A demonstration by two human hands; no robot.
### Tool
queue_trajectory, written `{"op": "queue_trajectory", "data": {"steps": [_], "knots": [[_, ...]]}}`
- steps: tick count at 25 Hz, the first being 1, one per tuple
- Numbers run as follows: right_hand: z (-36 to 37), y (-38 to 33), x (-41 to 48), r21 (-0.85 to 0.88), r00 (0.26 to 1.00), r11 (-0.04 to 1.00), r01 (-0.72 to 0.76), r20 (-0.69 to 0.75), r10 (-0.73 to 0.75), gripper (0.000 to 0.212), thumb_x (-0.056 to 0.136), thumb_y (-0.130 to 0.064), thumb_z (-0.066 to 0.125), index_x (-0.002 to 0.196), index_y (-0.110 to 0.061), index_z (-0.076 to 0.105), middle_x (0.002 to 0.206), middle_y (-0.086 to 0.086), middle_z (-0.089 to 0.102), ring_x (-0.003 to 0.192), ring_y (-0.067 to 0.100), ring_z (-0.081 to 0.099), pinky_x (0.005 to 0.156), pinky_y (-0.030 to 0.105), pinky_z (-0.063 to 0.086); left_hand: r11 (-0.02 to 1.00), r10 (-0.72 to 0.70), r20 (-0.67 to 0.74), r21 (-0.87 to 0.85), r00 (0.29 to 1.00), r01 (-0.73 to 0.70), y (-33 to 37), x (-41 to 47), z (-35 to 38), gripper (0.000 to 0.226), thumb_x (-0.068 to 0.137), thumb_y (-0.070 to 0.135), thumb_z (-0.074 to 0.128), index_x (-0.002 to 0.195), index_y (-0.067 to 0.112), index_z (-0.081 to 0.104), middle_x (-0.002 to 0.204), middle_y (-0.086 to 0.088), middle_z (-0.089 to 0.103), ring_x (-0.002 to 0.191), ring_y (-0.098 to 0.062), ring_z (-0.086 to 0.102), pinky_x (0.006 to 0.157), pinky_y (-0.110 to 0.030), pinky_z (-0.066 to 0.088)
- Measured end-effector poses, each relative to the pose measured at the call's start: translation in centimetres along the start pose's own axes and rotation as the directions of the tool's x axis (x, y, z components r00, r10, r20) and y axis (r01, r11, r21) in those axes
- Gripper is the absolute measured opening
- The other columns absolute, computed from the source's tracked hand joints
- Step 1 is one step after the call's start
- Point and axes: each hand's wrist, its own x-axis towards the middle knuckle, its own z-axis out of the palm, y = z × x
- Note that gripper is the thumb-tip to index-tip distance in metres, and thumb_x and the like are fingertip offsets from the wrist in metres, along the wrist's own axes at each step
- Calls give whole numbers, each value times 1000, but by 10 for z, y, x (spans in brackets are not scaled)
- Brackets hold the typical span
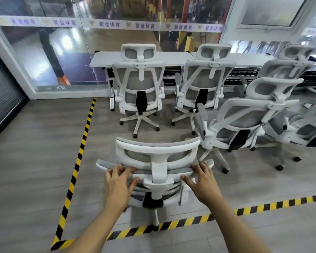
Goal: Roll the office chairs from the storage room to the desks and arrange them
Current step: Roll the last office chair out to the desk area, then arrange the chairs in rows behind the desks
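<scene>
A white office chair [158, 152] with grey mesh stands right in front of me, its back toward me. My left hand [119, 183] rests on the left top edge of its backrest, fingers curled over the rim. My right hand [202, 179] lies on the right top edge the same way. Two like chairs, one on the left [139, 84] and one on the right [202, 83], are pushed up to a long grey desk [106, 58] by the glass wall. Another chair [244, 121] stands askew to the right, close to mine.
More white chairs [295, 70] crowd the right side. Yellow-black floor tape [80, 150] marks a rectangle around the chairs. A glass wall [62, 52] runs behind the desk. Open grey floor lies to the left.
</scene>
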Motion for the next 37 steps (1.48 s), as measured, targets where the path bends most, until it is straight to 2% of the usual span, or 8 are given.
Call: {"op": "queue_trajectory", "data": {"steps": [9, 12, 14, 17, 21, 24, 29, 37], "knots": [[-13, 16, 124, -38, 999, 999, 15, -32, -16, 71, 86, -74, 50, 142, -30, 47, 162, 0, 27, 154, 17, 7, 124, 37, 17, 1000, 17, 56, 3, 998, -17, 22, 111, 33, 40, 83, 29, 73, 119, 43, 62, 112, 2, 56, 104, -25, 42, 89, -43, 52], [-16, 6, 134, -51, 995, 999, 3, -99, -8, 54, 89, -62, 58, 129, -26, 59, 143, -1, 52, 144, 22, 34, 115, 39, 35, 992, 120, 129, 8, 984, -122, 18, 123, 26, 48, 85, 26, 68, 130, 40, 57, 123, 6, 57, 113, -23, 46, 96, -40, 48], [-22, -11, 135, 0, 975, 1000, 27, -221, -26, 32, 89, -46, 62, 112, -23, 64, 115, -3, 66, 118, 25, 57, 95, 40, 47, 989, 146, 195, -29, 970, -143, 13, 128, 16, 46, 89, 33, 60, 133, 40, 54, 133, 12, 54, 121, -18, 46, 102, -39, 45], [-46, -52, 135, 79, 881, 995, 58, -472, -14, 20, 92, -25, 64, 111, -20, 65, 103, -5, 67, 101, 23, 61, 87, 41, 48, 982, 176, 238, -114, 955, -153, 8, 142, -5, 34, 93, 35, 56, 127, 40, 55, 130, 18, 51, 118, -13, 45, 99, -33, 44], [-88, -141, 141, 96, 718, 983, 158, -695, -48, 17, 94, -22, 63, 110, -18, 64, 97, -11, 57, 95, 16, 55, 88, 35, 44, 966, 234, 163, -152, 959, -209, -9, 182, -51, 27, 95, 32, 54, 122, 36, 56, 118, 16, 53, 107, -9, 43, 94, -32, 44], [-88, -213, 159, 30, 766, 984, 178, -632, -119, 21, 95, -30, 59, 114, -22, 62, 103, -8, 61, 99, 17, 56, 91, 39, 45, 959, 262, 117, -137, 958, -246, -36, 216, -95, 28, 96, 38, 50, 123, 35, 54, 121, 16, 51, 111, -9, 41, 97, -31, 42], [-13, -311, 191, 38, 871, 979, 199, -466, -159, 27, 94, -33, 58, 121, -27, 60, 110, -6, 61, 105, 19, 56, 96, 42, 45, 945, 312, 45, -119, 949, -305, -104, 259, -155, 24, 95, 39, 51, 118, 37, 56, 119, 18, 53, 113, -12, 45, 97, -35, 42], [65, -394, 276, 79, 933, 984, 161, -336, -126, 30, 95, -34, 58, 124, -29, 58, 118, -6, 58, 111, 18, 54, 99, 40, 43, 961, 255, 49, -118, 966, -248, -192, 350, -166, 24, 95, 38, 53, 119, 37, 57, 118, 19, 53, 112, -9, 45, 97, -35, 42]]}}
